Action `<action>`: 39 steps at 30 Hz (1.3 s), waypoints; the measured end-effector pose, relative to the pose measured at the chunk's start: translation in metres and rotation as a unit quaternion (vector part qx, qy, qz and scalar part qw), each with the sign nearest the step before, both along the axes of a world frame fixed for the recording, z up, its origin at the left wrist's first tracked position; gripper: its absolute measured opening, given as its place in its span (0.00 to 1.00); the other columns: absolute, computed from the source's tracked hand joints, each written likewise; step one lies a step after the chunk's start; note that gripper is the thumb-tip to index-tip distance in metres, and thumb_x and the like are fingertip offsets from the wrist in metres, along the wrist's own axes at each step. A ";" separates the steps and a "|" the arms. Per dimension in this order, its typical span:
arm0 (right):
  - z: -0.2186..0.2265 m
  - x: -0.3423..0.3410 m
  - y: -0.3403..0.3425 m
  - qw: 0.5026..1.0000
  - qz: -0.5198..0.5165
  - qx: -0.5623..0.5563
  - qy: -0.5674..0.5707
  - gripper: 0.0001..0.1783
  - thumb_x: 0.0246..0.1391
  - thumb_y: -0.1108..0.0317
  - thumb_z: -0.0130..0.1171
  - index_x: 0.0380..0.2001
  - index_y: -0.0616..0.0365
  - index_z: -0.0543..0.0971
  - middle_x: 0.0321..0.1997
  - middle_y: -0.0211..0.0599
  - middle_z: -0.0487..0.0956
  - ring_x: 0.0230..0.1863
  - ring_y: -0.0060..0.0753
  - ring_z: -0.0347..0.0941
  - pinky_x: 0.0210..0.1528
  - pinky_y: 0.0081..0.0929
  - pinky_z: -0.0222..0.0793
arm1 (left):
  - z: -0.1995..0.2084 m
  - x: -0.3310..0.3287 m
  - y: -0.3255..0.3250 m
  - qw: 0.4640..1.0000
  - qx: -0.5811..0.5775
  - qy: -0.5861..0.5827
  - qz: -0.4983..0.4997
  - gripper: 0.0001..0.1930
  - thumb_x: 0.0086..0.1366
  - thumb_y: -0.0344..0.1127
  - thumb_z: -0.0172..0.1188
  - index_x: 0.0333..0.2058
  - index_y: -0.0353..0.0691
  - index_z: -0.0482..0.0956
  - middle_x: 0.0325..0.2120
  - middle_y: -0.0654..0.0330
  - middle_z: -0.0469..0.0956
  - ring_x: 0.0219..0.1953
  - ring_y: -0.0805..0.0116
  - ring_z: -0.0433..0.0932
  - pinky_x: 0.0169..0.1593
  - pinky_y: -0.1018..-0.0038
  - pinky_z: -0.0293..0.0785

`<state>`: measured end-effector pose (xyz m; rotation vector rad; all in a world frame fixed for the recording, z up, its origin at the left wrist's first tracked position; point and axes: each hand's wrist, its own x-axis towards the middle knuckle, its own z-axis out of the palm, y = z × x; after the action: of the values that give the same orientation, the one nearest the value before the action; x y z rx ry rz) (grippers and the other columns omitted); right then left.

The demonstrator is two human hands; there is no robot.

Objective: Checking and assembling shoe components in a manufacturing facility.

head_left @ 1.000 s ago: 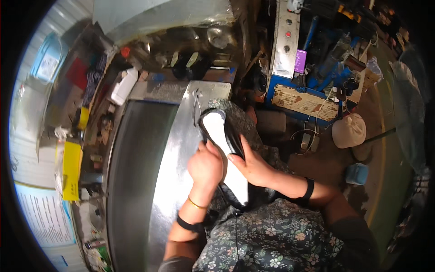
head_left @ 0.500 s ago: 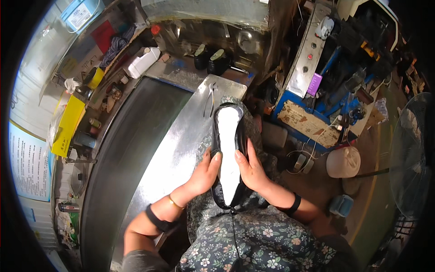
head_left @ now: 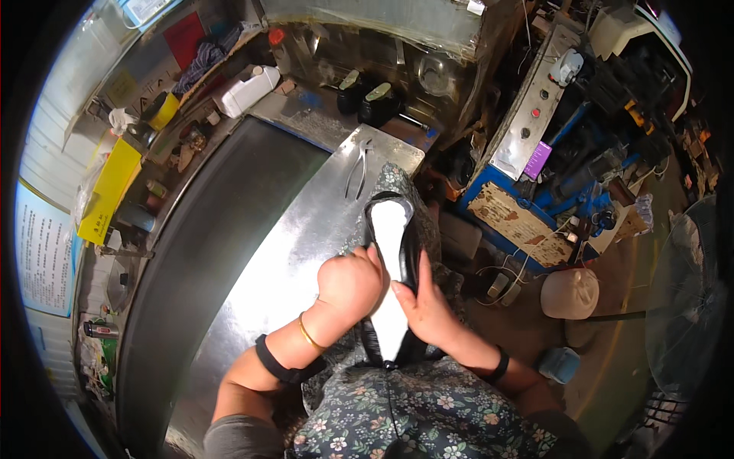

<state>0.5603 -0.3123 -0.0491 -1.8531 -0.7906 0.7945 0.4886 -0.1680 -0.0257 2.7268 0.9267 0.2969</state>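
A black shoe (head_left: 391,229) rests lengthwise on my lap, its long white inner or sole surface facing up and its pointed end towards me. My left hand (head_left: 348,284) is bent at the wrist with its fingers curled against the shoe's left edge; what the fingertips pinch is partly hidden. Along the right side, my right hand (head_left: 428,312) grips the shoe, thumb on the white surface and fingers down the black side. A flowered apron (head_left: 436,409) lies under the shoe. Metal pincers (head_left: 356,172) lie on the metal tabletop, beyond my left hand.
The shiny metal tabletop (head_left: 267,264) borders a dark conveyor belt (head_left: 206,252) on my left. Two black shoe-like forms (head_left: 378,105) stand at the back beside a white jug (head_left: 248,92). To the right are a blue-framed machine (head_left: 508,206), a pale plastic container (head_left: 569,294) and a fan (head_left: 688,283).
My left hand has turned over and curled its fingers at the shoe's left edge, where it lay flatter before. The right hand keeps its hold. The view has shifted slightly.
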 end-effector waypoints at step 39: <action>-0.041 -0.016 0.021 0.979 -0.073 0.141 -0.125 0.45 0.66 0.55 0.50 0.67 0.76 0.40 0.50 0.77 0.72 0.52 0.69 0.72 0.52 0.44 0.69 | 0.014 0.002 0.021 0.982 0.089 0.112 -0.122 0.25 0.73 0.46 0.41 0.25 0.38 0.81 0.22 0.53 0.82 0.23 0.54 0.82 0.27 0.62 0.76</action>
<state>0.5445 -0.2918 -0.0906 -1.7485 -0.8645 0.3395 0.4910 -0.1471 -0.0118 3.0484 0.6310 0.0276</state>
